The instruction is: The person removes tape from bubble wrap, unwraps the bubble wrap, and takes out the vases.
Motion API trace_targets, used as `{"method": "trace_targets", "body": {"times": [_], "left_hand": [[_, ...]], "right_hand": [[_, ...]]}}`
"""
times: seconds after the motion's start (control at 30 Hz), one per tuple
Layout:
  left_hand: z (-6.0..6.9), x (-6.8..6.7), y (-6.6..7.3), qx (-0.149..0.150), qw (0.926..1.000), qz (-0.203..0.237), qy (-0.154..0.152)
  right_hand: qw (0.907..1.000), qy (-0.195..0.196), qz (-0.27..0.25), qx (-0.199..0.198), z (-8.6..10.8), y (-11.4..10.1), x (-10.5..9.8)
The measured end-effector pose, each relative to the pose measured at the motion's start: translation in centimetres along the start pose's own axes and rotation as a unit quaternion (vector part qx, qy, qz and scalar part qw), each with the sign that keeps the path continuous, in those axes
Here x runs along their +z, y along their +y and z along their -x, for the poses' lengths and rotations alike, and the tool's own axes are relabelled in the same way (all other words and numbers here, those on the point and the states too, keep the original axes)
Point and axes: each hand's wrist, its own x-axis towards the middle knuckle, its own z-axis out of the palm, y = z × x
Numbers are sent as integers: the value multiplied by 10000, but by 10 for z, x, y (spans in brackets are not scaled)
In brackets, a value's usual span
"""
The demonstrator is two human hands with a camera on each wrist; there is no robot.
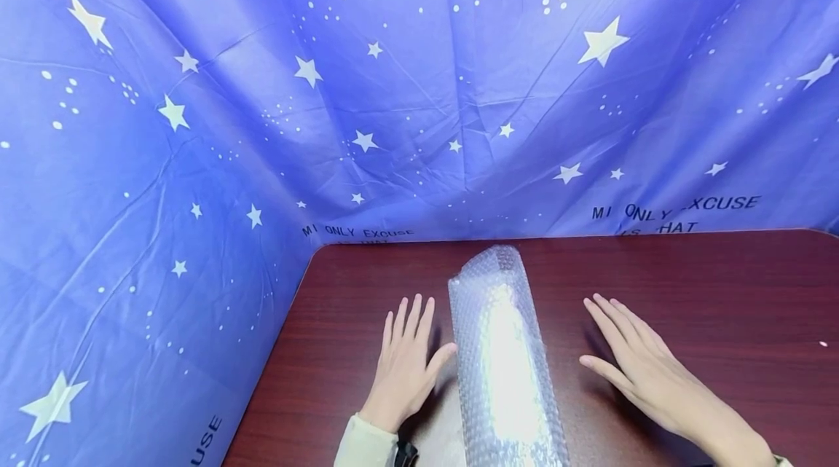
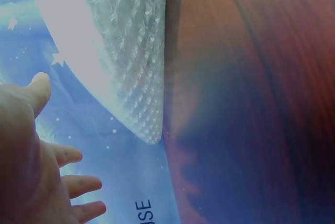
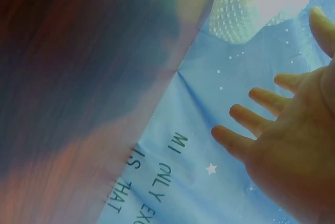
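A long roll-like bundle of clear bubble wrap [image 1: 468, 350] lies on the table, running from the near edge of the head view toward the back, with a bright glare along its top. Whatever may be inside it cannot be made out. On its left is my left hand [image 1: 403, 372], fingers straight, thumb tip close beside the wrap. Farther off on the other side, my right hand [image 1: 649, 372] hovers over the table with extended fingers, apart from the wrap. Both wrist views show the bubble wrap [image 2: 131, 51] near spread fingers that hold nothing.
The dark red wood-grain table [image 1: 721, 292] has a rounded back left corner. Blue cloth [image 1: 406, 88] with white stars and black lettering hangs behind it and along the left side. A small white speck [image 1: 823, 344] lies at the right.
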Motion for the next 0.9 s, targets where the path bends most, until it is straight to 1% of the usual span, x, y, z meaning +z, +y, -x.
{"method": "trace_targets", "body": {"times": [0.07, 0.17, 0.3, 0.43, 0.53, 0.63, 0.7, 0.83, 0.9], "left_hand": [[-1, -2, 1, 13, 10000, 49, -22], [-4, -5, 2, 29, 9999, 146, -23], [-6, -8, 4, 56, 9990, 448, -38], [-6, -7, 6, -22, 9958, 897, -175], [-4, -6, 7, -160, 9927, 1156, -295], [-2, -5, 9, -287, 9904, 1288, -423], [-1, -4, 10, -353, 9889, 1355, -500], [-1, -3, 12, -398, 9858, 1512, -620], [0, -1, 14, -360, 9844, 1584, -674]], "right_hand": [[9998, -101, -150, 48, -3, -4, -1], [9994, -183, -289, -10, -10, -9, -1], [9990, -242, -371, -83, -19, -16, 0], [9972, -422, -613, 24, -27, -22, 1], [9945, -585, -860, 138, -32, -26, 3], [9918, -755, -994, 259, -36, -30, 7], [9914, -770, -1028, 249, -39, -32, 9], [9914, -745, -1063, 139, -44, -35, 11], [9911, -786, -1070, 112, -44, -36, 13]]}}
